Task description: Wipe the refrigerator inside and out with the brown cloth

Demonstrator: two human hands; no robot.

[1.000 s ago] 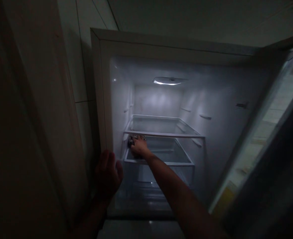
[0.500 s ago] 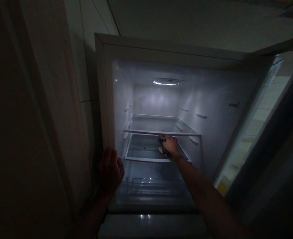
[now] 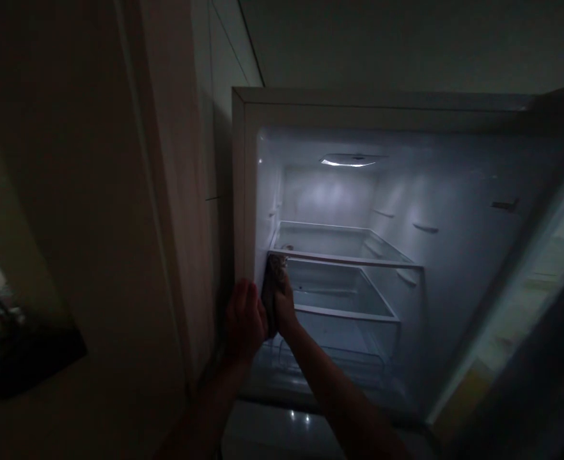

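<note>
My right hand [image 3: 284, 305] is closed on a dark patterned cloth [image 3: 273, 291], which lies against the left inner wall of an open fridge [image 3: 332, 191], by the left ends of the glass shelves. My left hand [image 3: 246, 319] rests on the fridge's left front edge, right beside the cloth. Its fingers are stretched over the frame and hold nothing I can see. The upper glass shelf [image 3: 349, 259] and the lower shelf [image 3: 349, 314] run across the lit interior. Below them is a clear drawer [image 3: 332, 364].
A lit lamp [image 3: 349, 161] is set in the fridge ceiling. The fridge door [image 3: 517, 345] stands open on the right. To the left is a wooden door frame [image 3: 167, 160], close to my left arm. A dark dustpan-like object [image 3: 37, 361] is at the far left.
My right hand has moved the cloth from the middle of the lower shelf to the left wall. My left hand stays at the frame. The view has turned left.
</note>
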